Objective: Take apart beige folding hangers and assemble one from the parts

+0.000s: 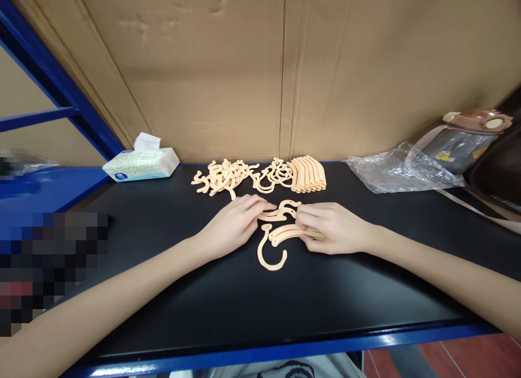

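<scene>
Beige plastic hanger parts lie between my hands on the black tabletop. My left hand (243, 219) has its fingers closed over the left end of some short curved hanger pieces (280, 215). From the right, my right hand (331, 226) is closed around two long curved hanger arms (287, 234), whose left ends stick out past the fingers. Its fingertips also reach the right end of the short pieces. Just in front of the arms, a hanger hook (272, 261) lies flat with its curve toward me. My fingers hide part of the pieces.
Behind my hands are a heap of short curved parts (223, 177), a pile of hooks (271, 174) and stacked hanger arms (308, 173). A tissue pack (142, 164) stands left. A clear plastic bag (391, 169) and a bottle (464, 145) are right, before a cardboard wall (211, 69).
</scene>
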Tool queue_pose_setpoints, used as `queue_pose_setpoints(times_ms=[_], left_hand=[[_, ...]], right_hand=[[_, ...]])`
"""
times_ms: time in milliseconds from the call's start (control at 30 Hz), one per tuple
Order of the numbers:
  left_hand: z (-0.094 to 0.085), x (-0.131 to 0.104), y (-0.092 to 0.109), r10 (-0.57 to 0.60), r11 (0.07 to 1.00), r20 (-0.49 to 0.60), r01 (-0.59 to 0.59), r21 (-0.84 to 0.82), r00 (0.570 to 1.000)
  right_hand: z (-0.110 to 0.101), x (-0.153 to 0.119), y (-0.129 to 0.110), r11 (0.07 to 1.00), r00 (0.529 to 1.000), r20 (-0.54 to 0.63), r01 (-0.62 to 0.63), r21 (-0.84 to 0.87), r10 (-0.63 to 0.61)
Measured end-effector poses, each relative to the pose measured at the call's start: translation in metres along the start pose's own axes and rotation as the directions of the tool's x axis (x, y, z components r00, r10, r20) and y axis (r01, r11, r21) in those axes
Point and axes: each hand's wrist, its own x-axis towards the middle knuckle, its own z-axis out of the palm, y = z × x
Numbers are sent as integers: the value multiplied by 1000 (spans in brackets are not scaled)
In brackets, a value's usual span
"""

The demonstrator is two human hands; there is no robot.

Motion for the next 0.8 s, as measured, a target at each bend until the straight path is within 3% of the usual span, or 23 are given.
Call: queue_pose_setpoints(times_ms=[800], left_hand=[[-7,-3,5,234,972,-52,-235,-15,971]], right_hand=[[1,1,0,999,1000,-7,-24,23,24]])
